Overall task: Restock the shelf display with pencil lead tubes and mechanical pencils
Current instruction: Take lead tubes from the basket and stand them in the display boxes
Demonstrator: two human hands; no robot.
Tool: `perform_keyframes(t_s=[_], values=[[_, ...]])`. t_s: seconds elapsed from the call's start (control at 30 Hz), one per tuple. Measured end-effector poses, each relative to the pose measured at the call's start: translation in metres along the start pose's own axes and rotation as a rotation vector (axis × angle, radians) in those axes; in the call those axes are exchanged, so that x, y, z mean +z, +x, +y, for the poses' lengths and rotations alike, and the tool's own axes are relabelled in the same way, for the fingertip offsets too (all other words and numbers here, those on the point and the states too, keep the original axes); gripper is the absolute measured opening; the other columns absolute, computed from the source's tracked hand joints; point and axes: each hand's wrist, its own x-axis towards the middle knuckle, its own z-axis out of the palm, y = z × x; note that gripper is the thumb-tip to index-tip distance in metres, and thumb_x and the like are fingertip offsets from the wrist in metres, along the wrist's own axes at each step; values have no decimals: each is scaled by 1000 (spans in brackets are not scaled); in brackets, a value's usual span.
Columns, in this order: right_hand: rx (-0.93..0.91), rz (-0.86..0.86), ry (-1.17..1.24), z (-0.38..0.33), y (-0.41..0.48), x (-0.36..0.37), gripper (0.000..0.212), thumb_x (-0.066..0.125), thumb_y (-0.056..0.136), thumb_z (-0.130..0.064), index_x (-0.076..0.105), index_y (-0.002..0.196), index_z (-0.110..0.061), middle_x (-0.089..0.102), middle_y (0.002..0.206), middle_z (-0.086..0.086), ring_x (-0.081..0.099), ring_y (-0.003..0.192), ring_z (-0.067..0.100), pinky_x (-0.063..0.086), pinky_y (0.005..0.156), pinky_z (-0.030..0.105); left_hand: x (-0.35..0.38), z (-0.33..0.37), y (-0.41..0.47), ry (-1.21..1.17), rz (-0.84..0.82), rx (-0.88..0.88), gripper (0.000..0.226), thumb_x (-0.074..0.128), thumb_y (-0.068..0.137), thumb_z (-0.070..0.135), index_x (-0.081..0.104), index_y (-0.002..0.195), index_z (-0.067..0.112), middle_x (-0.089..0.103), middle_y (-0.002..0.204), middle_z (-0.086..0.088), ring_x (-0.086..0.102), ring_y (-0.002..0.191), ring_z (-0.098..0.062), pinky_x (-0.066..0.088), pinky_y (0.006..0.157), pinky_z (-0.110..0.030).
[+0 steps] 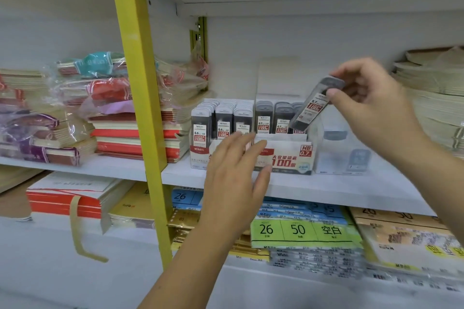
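Two cardboard display boxes stand side by side on the middle shelf. The 0.7 HB box (288, 158) holds rows of dark lead tubes (272, 118). The 0.5 box (198, 155) to its left is full of tubes (222, 118). My right hand (371, 103) pinches one 0.7 lead tube (311, 108) by its cap, tilted, its lower end at the right row of the 0.7 box. My left hand (238, 173), fingers straight, hovers in front of the two boxes, covering their lower fronts. No mechanical pencils are in view.
A clear plastic box (344, 155) stands right of the display boxes. Stacked notebooks (140, 133) fill the shelf left of a yellow upright (140, 108). Paper stacks (434, 98) sit far right. Packs of notebooks (303, 231) lie on the lower shelf.
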Motion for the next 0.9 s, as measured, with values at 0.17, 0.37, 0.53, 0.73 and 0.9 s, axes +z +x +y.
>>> perform_keyframes(t_s=[0.17,0.37,0.53,0.73,0.9], values=[[-162,-172,-385,17,18,6,24,63,88,-13,55,103,-30,59,84,-11,59,75,16,48,73,32,13,-3,5,199,-175,54,61,26,100,50,38,153,23,25,166,2,12,155,-22,-5,125,-44],[3,-222,-375,31,29,17,24,66,88,-19,50,99,-33,62,87,-9,54,74,-3,37,64,15,18,-4,8,201,-157,53,58,28,101,48,45,149,20,37,160,2,23,152,-23,1,125,-47],[15,-336,-572,36,38,26,7,66,88,-33,62,93,-31,57,93,-9,41,103,14,34,80,32,17,-6,7,188,-150,66,58,31,99,47,45,149,21,39,159,2,25,151,-23,1,125,-46],[-19,-242,-541,28,24,18,25,58,95,-28,67,118,-25,56,111,-3,39,116,22,28,93,28,12,5,7,36,-20,9,45,45,99,33,54,140,18,48,153,-1,28,150,-23,10,126,-46],[-14,-157,-66,-3,-64,4,23,58,94,-15,63,110,-29,61,91,-20,57,81,0,43,70,9,-4,14,-26,-124,96,-16,34,49,92,22,67,119,14,65,123,0,52,122,-17,30,110,-18]])
